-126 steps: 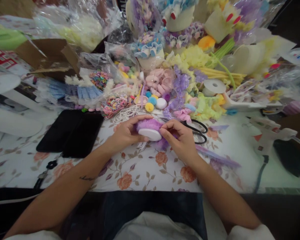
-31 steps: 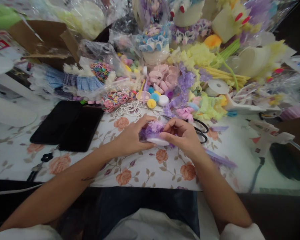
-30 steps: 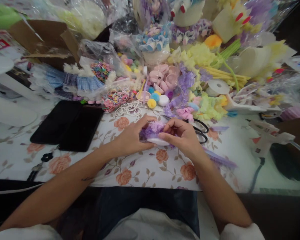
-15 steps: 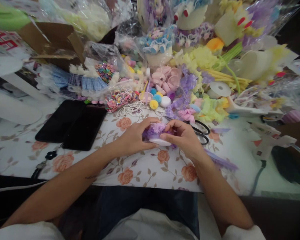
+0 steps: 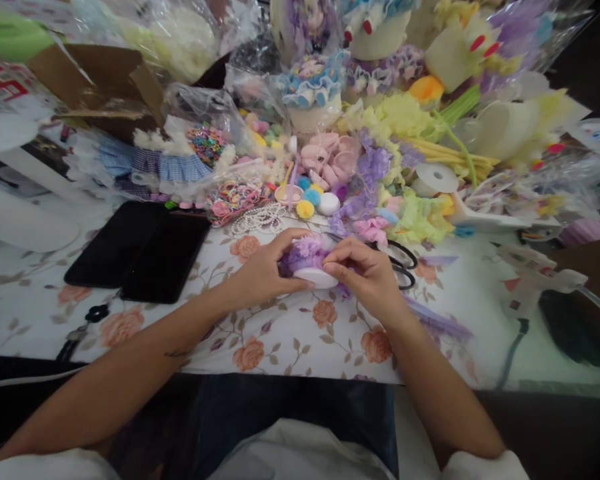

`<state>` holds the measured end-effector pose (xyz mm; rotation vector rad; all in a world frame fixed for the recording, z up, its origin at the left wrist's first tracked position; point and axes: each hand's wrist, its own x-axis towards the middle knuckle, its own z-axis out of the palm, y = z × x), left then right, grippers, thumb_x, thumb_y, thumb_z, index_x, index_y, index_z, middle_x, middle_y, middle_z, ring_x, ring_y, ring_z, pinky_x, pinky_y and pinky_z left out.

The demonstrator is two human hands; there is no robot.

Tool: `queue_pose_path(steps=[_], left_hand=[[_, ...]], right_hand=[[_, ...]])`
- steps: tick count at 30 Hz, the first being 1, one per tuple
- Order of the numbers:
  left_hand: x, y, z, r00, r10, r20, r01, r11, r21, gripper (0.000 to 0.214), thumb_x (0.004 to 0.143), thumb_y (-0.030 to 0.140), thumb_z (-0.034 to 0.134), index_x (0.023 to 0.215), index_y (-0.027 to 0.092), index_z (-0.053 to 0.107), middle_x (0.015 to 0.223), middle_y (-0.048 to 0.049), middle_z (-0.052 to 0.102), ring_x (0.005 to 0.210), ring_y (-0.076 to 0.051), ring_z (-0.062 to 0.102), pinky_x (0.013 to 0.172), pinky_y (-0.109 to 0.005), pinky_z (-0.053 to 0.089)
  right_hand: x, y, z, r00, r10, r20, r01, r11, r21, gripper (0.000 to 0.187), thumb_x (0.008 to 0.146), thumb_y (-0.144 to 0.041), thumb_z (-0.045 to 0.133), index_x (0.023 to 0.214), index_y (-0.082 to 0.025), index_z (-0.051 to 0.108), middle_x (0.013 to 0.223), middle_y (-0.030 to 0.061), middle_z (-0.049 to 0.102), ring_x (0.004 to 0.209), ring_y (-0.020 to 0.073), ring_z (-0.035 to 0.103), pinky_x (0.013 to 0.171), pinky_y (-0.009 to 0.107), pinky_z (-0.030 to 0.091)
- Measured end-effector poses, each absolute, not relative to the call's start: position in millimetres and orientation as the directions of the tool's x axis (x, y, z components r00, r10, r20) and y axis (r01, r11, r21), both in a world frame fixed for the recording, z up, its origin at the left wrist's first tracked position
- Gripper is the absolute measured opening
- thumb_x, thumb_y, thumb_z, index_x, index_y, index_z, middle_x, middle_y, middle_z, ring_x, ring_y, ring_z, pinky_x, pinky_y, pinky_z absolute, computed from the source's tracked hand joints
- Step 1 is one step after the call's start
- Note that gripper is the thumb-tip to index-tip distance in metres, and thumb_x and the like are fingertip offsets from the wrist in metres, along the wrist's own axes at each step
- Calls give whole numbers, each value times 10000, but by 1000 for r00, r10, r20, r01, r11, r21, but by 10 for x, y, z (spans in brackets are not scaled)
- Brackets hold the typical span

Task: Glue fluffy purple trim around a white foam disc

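A purple fluffy piece (image 5: 305, 252) is held in the middle of the picture, just above the flowered tablecloth (image 5: 290, 337). A white oval pad (image 5: 316, 277) is seen on its near side, turned toward the camera.

The left hand (image 5: 260, 275) is closed around the left side of the fluffy piece, with one finger curved over the top. The right hand (image 5: 373, 279) is closed on the right side, and the edge of the white oval pad is pinched by its fingertips. The piece is gripped by both hands at once.

Black scissors (image 5: 404, 261) are lying just behind the right hand and are partly hidden by it. Two black phones (image 5: 140, 250) are laid side by side at the left of the middle, well apart from the hands. A string of pearls (image 5: 257, 219) and a heap of little colored bands (image 5: 233, 197) are seen just above the left hand. Small round pom-poms (image 5: 306, 209) in yellow, blue and white are piled above the fluffy piece. A white roll of ribbon (image 5: 433, 179) is set to the upper right of them, among yellow and purple frills. A white glue gun (image 5: 535, 280) is laid at the right side of the picture. A brown cardboard box (image 5: 105, 83) is seen in the upper left.
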<state>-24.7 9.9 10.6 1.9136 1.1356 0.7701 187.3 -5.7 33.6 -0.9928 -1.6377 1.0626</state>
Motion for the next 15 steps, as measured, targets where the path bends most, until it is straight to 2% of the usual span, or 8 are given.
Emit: queue_pose_path(steps=[3, 6, 9, 11, 13, 15], left_hand=[[-254, 110, 80, 444, 886, 135, 430, -343, 835, 763, 699, 498, 794, 1346, 259, 466, 1296, -71, 586, 1110, -264, 606, 920, -361, 508], [-246, 108, 100, 432, 890, 146, 402, -335, 852, 771, 704, 506, 793, 1354, 254, 463, 1329, -81, 577, 1169, -275, 593, 975, -373, 499], [-233, 105, 140, 384, 907, 174, 354, -318, 879, 795, 687, 501, 815, 1356, 252, 465, 1361, -96, 561, 1216, -289, 577, 1013, -393, 492], [-228, 103, 154, 344, 917, 201, 306, -311, 900, 794, 675, 499, 826, 1342, 251, 475, 1377, -104, 549, 1240, -296, 564, 1019, -403, 497], [-225, 98, 150, 314, 925, 213, 245, -296, 923, 797, 673, 506, 828, 1338, 251, 470, 1382, -110, 542, 1238, -295, 566, 1002, -408, 517], [-223, 89, 129, 313, 923, 226, 198, -296, 935, 800, 688, 500, 821, 1354, 262, 447, 1399, -112, 524, 1232, -289, 573, 985, -406, 533]], right_hand=[[1889, -36, 283, -300, 936, 183, 74, 215, -974, 108, 791, -325, 766, 759, -224, 742, 757, -6, 617, 674, 121, 541, 618, 277, 421], [1920, -8, 222, -169, 973, 155, 28, 162, -986, 185, 804, -394, 749, 751, -219, 722, 765, -7, 617, 676, 120, 537, 623, 271, 432], [1945, 14, 213, -51, 982, 180, 14, 181, -983, 285, 828, -505, 695, 938, -242, 713, 889, 9, 648, 774, 146, 582, 714, 294, 483], [1940, 18, 239, -120, 969, 216, 88, 227, -970, 503, 720, -512, 796, 1138, -266, 663, 1086, 37, 656, 959, 195, 615, 848, 337, 502], [1916, 10, 266, -219, 948, 233, 202, 277, -939, 727, 590, -458, 895, 1231, -264, 614, 1252, 68, 626, 1140, 256, 586, 978, 393, 473], [1881, -1, 276, -261, 938, 228, 273, 298, -915, 745, 554, -418, 918, 1215, -240, 624, 1272, 85, 637, 1183, 290, 578, 1020, 429, 455]])
